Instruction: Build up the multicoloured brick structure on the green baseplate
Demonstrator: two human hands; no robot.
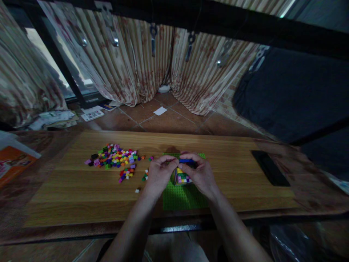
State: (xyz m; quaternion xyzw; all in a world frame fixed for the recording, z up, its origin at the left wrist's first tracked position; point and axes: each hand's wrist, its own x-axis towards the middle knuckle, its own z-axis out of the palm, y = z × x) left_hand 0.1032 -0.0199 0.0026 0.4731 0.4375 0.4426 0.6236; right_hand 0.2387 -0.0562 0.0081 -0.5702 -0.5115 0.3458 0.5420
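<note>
A small structure of colourful toy bricks (pixel 183 178) stands on a green baseplate (pixel 185 201), with white, pink, green and yellow bricks on its near side. A row of blue bricks (pixel 187 161) runs along its far top edge. My left hand (pixel 161 173) is closed at the structure's left far corner, thumb and fingertips together; whatever they pinch is hidden. My right hand (pixel 201 175) wraps round the right side, its thumb in front of the blue row and its fingers behind it. The two thumbs nearly meet over the structure.
Loose bricks (pixel 114 156) lie heaped on the wooden board (pixel 89 203) to the left, with a few strays and a white brick (pixel 137 190) nearer. A black phone-like slab (pixel 269 168) lies at the right. An orange-and-white box (pixel 15 158) stands far left.
</note>
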